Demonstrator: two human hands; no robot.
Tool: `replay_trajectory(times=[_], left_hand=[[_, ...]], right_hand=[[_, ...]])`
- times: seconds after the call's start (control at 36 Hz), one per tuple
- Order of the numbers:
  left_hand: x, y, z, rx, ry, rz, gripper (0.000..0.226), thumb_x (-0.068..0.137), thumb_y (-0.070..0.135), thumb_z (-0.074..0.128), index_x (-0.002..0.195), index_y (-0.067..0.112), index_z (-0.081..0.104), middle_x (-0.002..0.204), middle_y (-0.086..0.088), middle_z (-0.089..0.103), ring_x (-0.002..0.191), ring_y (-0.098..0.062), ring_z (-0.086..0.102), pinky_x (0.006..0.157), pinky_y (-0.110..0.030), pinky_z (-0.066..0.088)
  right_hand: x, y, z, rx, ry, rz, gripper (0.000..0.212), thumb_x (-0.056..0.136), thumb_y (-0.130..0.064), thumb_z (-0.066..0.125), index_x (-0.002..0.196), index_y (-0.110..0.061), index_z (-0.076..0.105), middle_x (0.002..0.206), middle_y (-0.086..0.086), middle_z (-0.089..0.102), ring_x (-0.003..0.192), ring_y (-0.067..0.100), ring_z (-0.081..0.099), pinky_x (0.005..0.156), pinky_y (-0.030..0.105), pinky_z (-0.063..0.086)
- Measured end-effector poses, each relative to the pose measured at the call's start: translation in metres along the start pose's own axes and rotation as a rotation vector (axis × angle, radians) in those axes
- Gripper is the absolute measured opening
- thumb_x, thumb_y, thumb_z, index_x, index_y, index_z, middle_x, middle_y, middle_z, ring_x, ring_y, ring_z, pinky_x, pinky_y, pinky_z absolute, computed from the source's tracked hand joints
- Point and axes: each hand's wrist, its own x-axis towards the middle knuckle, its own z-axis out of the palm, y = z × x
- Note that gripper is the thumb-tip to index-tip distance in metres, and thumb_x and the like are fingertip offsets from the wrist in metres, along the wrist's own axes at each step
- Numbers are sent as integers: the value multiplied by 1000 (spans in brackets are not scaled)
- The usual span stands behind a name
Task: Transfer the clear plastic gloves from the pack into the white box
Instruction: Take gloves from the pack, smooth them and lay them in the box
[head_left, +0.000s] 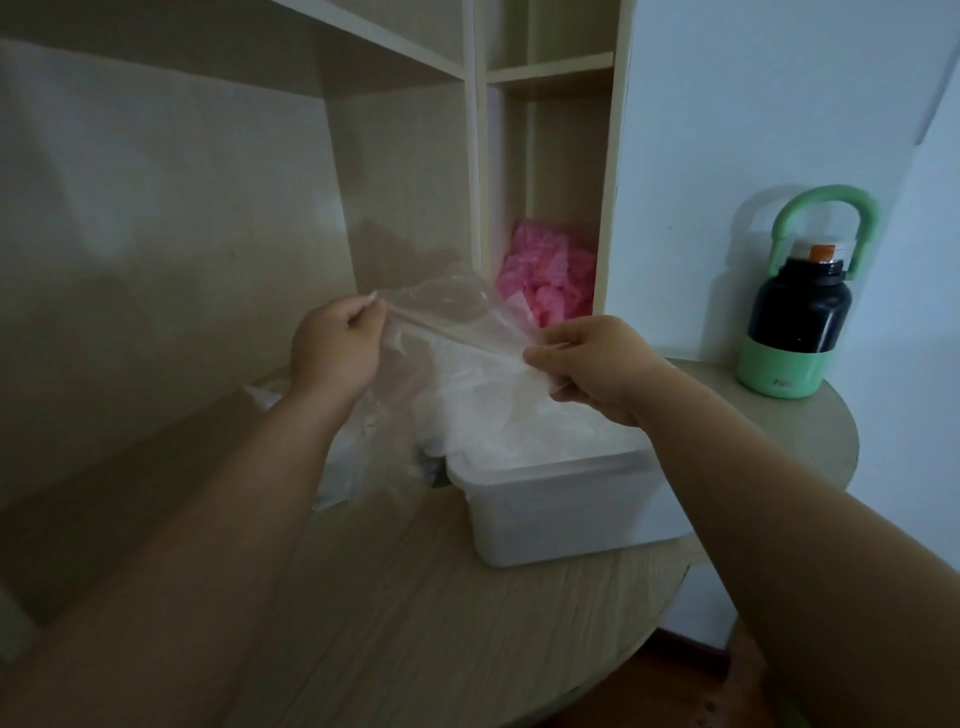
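Note:
A clear plastic pack (441, 312) is held up above the desk, stretched between both hands. My left hand (335, 348) pinches its left top edge. My right hand (592, 364) pinches its right edge. Whitish clear gloves (478, 384) hang down inside the pack, their lower ends over the white box (566, 514). The box stands open on the wooden desk below my right hand, with pale plastic showing inside it. More loose clear plastic (343, 467) hangs left of the box, behind my left forearm.
A pink crumpled plastic bundle (545, 275) sits in the narrow shelf compartment behind the pack. A black and green bottle (795, 322) with a green handle stands at the desk's right rear. The rounded desk edge (675, 587) runs close to the box's right side.

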Motion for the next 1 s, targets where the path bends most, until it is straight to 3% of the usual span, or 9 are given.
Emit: replay_trajectory(times=[0.11, 0.28, 0.42, 0.56, 0.64, 0.72, 0.81, 0.86, 1.0], left_hand=[[-1, 4, 8, -53, -2, -12, 23, 98, 26, 50, 93, 14, 69, 88, 2, 62, 85, -13, 55, 76, -26, 40], [2, 6, 10, -71, 87, -105, 24, 99, 24, 42, 82, 19, 59, 91, -5, 65, 83, -21, 57, 76, -31, 44], [-2, 14, 11, -101, 184, -115, 21, 96, 15, 36, 84, 17, 54, 90, -4, 60, 86, -24, 58, 74, -33, 45], [-18, 37, 8, 104, 162, 156, 16, 94, 15, 41, 86, 12, 55, 72, 4, 49, 62, -8, 42, 55, -19, 33], [-24, 49, 10, 365, 126, 369, 12, 88, 16, 53, 97, 13, 62, 85, 0, 55, 72, -20, 49, 57, -27, 31], [-30, 62, 16, 526, -92, 518, 21, 84, 17, 59, 103, 18, 68, 88, 0, 51, 79, -27, 54, 63, -25, 35], [-36, 74, 28, 628, -499, 616, 30, 85, 27, 64, 114, 22, 68, 95, 3, 52, 80, -12, 47, 62, -10, 31], [-39, 78, 38, 742, -718, 619, 42, 83, 43, 66, 122, 28, 63, 109, 4, 56, 91, -9, 48, 72, -21, 36], [-44, 64, 69, 870, -1007, 517, 65, 76, 58, 68, 134, 34, 52, 133, 8, 53, 113, -12, 52, 90, -29, 43]], right_hand=[[0, 4, -9, 43, 25, 50, 9, 86, -5, 65, 95, -7, 64, 68, 5, 54, 52, 14, 48, 50, 20, 47], [7, 17, -24, -62, 168, 155, 17, 90, -1, 56, 105, -8, 59, 80, 7, 55, 62, 16, 52, 51, 25, 51], [5, 24, -40, -616, 213, 189, 9, 88, 1, 48, 83, -6, 48, 69, 6, 46, 57, 18, 50, 50, 27, 46], [-3, 26, -48, -973, 241, 183, 11, 87, 4, 40, 82, -6, 40, 81, 7, 45, 76, 23, 47, 66, 29, 41], [-4, 24, -52, -981, 247, 164, 17, 87, 5, 40, 77, -8, 37, 81, 6, 43, 79, 22, 45, 69, 29, 38], [-7, 21, -52, -1025, 245, 178, 13, 88, 3, 42, 89, -11, 41, 81, 4, 45, 81, 22, 47, 70, 32, 40], [-12, 18, -52, -1187, 350, 54, 25, 88, -6, 47, 111, -13, 47, 108, 8, 53, 101, 27, 49, 81, 35, 38], [-10, 18, -52, -1260, 396, -104, 38, 87, -15, 50, 125, -17, 47, 122, 10, 51, 114, 29, 46, 93, 37, 36], [-8, 13, -48, -1025, -38, -57, 46, 88, -33, 62, 131, -16, 53, 131, 5, 55, 116, 22, 52, 97, 32, 40]])
